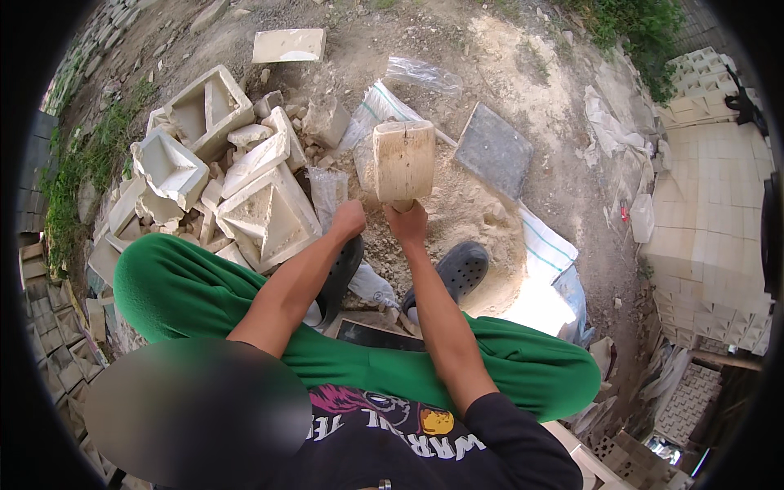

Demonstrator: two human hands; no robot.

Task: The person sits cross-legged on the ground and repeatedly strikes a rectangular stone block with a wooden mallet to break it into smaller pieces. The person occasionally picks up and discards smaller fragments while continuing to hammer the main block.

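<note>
My right hand point(407, 222) is closed round the short handle of a wooden mallet point(405, 159), whose thick, blocky, worn head stands raised over the ground in front of me. Just left of it, my left hand point(349, 219) is curled closed; what its fingers hold, if anything, is hidden. Beside that hand lies a pale, rough piece point(328, 189) that I cannot name. Beneath the mallet spreads crushed, sandy rubble point(469, 211) on a white woven sack point(545, 245) with blue-green stripes.
Broken cream-coloured hollow blocks point(269, 214) are heaped at the left. A grey square slab point(493, 150) lies right of the mallet, a pale block point(288, 46) farther off. My dark clogs point(463, 269) flank the rubble. Stacked pale blocks point(710, 229) line the right side.
</note>
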